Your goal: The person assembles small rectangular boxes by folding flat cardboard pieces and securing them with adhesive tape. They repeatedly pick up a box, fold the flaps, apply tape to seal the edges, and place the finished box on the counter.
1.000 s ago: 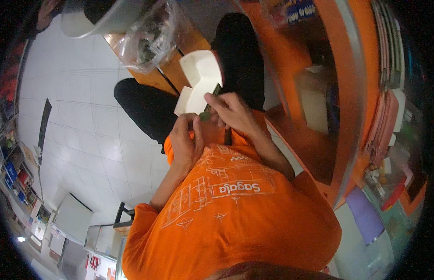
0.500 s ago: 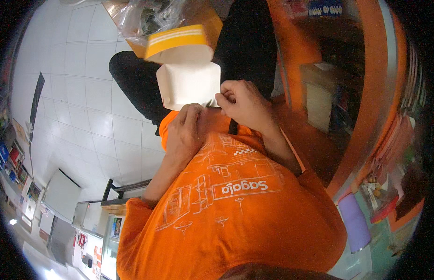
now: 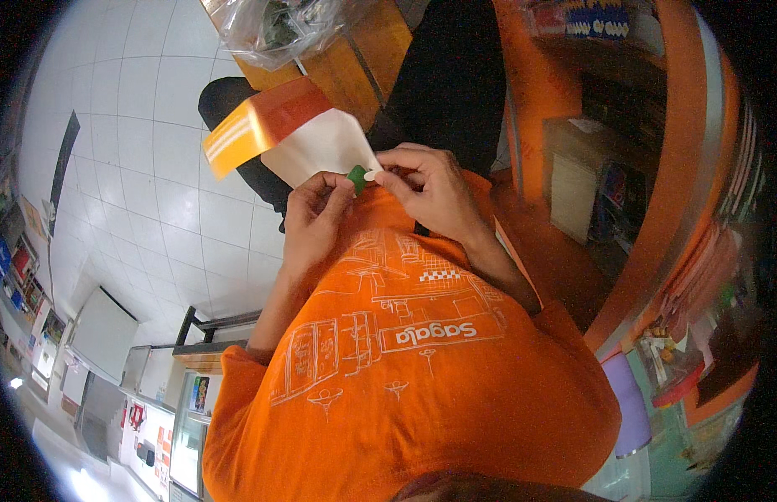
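A folded-paper food box point(image 3: 328, 144) rests in my lap, tilted, its white inside showing. Its lid point(image 3: 263, 121) stands open, yellow and red on the outside. At the near edge, my left hand point(image 3: 316, 213) pinches a small green piece point(image 3: 357, 179) between thumb and fingers; it looks like a corner flap of the box. Just to the right, my right hand point(image 3: 430, 186) is closed on the box's near right corner, thumb against the white edge. The fingers hide part of that corner.
Beyond my knees, a clear plastic bag point(image 3: 276, 33) lies on a brown wooden surface point(image 3: 347, 71). An orange shelf unit point(image 3: 543, 100) holding boxes stands close on my right. White floor tiles point(image 3: 129, 176) spread out to the left.
The box has turned and tilted leftward, so its lid's red side shows. My hands have drawn together at its near right corner, where the green piece is now visible.
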The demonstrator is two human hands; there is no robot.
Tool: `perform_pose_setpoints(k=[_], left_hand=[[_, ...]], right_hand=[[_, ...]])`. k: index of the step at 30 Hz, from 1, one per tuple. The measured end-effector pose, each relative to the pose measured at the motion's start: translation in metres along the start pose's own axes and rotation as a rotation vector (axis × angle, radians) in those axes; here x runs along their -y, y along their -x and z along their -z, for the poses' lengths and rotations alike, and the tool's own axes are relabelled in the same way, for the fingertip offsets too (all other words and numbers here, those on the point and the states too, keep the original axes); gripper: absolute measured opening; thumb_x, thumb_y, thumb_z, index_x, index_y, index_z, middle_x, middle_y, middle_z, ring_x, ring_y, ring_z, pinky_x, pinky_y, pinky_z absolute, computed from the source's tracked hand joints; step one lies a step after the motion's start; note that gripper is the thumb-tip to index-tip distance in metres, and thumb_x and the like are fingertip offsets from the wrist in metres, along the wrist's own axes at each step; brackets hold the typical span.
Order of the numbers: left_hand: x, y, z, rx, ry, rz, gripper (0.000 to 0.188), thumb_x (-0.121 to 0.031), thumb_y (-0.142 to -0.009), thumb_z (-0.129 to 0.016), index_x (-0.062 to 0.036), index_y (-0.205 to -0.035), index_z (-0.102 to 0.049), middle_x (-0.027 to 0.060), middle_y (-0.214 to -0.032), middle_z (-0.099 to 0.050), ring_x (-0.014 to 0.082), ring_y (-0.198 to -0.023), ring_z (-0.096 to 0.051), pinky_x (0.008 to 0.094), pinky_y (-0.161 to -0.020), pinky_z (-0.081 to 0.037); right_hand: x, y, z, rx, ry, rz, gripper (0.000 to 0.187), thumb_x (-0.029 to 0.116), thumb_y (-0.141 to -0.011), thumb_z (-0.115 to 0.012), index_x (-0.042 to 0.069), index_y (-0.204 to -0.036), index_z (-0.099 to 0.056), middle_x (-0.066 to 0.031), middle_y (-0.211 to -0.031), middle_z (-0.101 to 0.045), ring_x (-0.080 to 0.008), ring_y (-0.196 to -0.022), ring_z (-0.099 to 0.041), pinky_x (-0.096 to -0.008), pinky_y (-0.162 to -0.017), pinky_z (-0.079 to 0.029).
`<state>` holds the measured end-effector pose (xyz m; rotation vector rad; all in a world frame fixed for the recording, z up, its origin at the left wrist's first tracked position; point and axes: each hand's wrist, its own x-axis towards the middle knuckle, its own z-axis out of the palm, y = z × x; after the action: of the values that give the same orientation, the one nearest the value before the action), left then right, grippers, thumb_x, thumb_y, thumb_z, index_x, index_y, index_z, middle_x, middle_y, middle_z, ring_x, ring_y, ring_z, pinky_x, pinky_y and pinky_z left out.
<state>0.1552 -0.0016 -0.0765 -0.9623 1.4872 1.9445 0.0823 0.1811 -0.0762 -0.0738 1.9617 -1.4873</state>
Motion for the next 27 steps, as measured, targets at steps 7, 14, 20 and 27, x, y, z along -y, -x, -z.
perform_pose_setpoints(k=[7,14,20,27], left_hand=[[-0.006,0.001,-0.003,0.054,0.102,0.030,0.016,-0.018,-0.101,-0.058,-0.0027,-0.098,-0.062,-0.0022,-0.076,-0.056,0.0054,-0.063,-0.050,0.0203,-0.055,-0.040],[0.012,-0.004,-0.004,0.044,0.162,-0.043,0.020,-0.021,-0.101,-0.060,-0.0008,-0.100,-0.065,-0.0033,-0.074,-0.058,0.0028,-0.064,-0.049,0.0185,-0.056,-0.039],[0.008,-0.001,-0.008,0.031,0.098,-0.031,0.024,-0.024,-0.102,-0.059,-0.0005,-0.101,-0.064,-0.0030,-0.075,-0.058,0.0030,-0.066,-0.050,0.0180,-0.057,-0.040],[0.018,-0.005,-0.007,0.024,0.063,-0.058,0.022,-0.023,-0.102,-0.059,-0.0008,-0.099,-0.063,-0.0032,-0.075,-0.058,0.0031,-0.064,-0.050,0.0182,-0.057,-0.041]], right_hand=[[0.018,0.002,-0.005,-0.064,0.190,0.213,0.017,0.000,-0.087,-0.068,-0.005,-0.102,-0.070,-0.0134,-0.084,-0.068,-0.0166,-0.070,-0.069,-0.0269,-0.058,-0.053],[0.023,0.005,-0.012,-0.096,0.310,0.226,0.015,0.002,-0.084,-0.069,-0.003,-0.098,-0.068,-0.0151,-0.083,-0.068,-0.0240,-0.071,-0.071,-0.0312,-0.060,-0.056],[0.024,0.005,-0.013,-0.101,0.303,0.190,0.013,0.003,-0.082,-0.069,-0.002,-0.094,-0.066,-0.0147,-0.083,-0.068,-0.0246,-0.072,-0.071,-0.0337,-0.062,-0.057],[0.020,0.006,-0.017,-0.142,0.301,0.217,0.011,0.004,-0.081,-0.070,-0.001,-0.088,-0.062,-0.0138,-0.082,-0.068,-0.0246,-0.073,-0.071,-0.0344,-0.063,-0.056]])
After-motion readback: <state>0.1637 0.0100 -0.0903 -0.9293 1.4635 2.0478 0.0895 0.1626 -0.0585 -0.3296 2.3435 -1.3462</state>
